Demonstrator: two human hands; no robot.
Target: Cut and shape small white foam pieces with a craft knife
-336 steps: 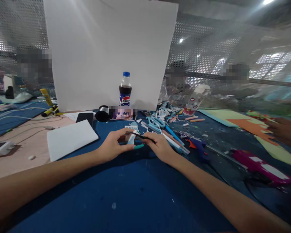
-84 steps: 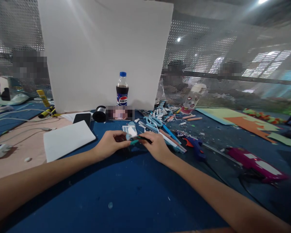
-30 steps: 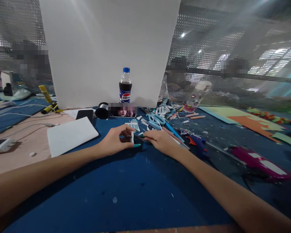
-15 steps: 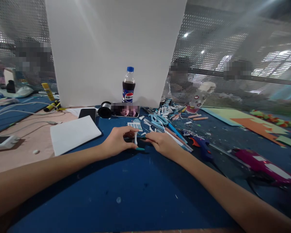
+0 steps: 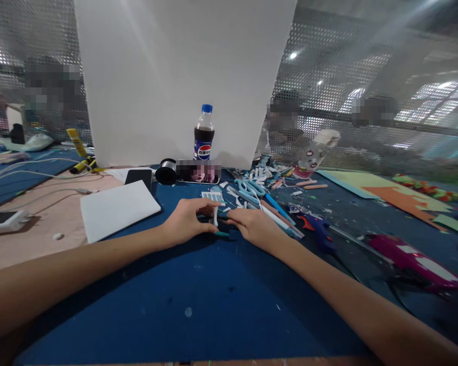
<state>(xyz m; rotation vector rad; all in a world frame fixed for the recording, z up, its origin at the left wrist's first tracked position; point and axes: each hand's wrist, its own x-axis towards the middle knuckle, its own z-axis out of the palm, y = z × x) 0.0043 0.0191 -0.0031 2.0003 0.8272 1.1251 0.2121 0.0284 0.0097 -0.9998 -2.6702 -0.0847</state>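
Between the thumb and fingers of my left hand (image 5: 188, 221) is a small white piece (image 5: 216, 216), narrow and standing upright. My left thumb shows a long teal nail. My right hand (image 5: 254, 224) is close by on the right, its fingers bent together toward the white piece. Whatever my right fingers pinch is hidden or too small to make out. Just beyond the hands lie a small white card with blue patches (image 5: 211, 195) and several paper scraps. Blue-handled scissors (image 5: 252, 187) rest behind my right hand.
A cola bottle (image 5: 204, 137) stands behind a propped phone (image 5: 198, 174) and a black spool (image 5: 165, 172). White sheet (image 5: 118, 211) lies left. At right are pens, a blue glue gun (image 5: 320, 235), a magenta tool (image 5: 416, 259), coloured paper (image 5: 404, 201) and a tilted clear bottle (image 5: 315, 155).
Both hands keep nearly the same pose around the white piece. My right fingertips have shifted slightly left, closer to it. The view has moved a little.
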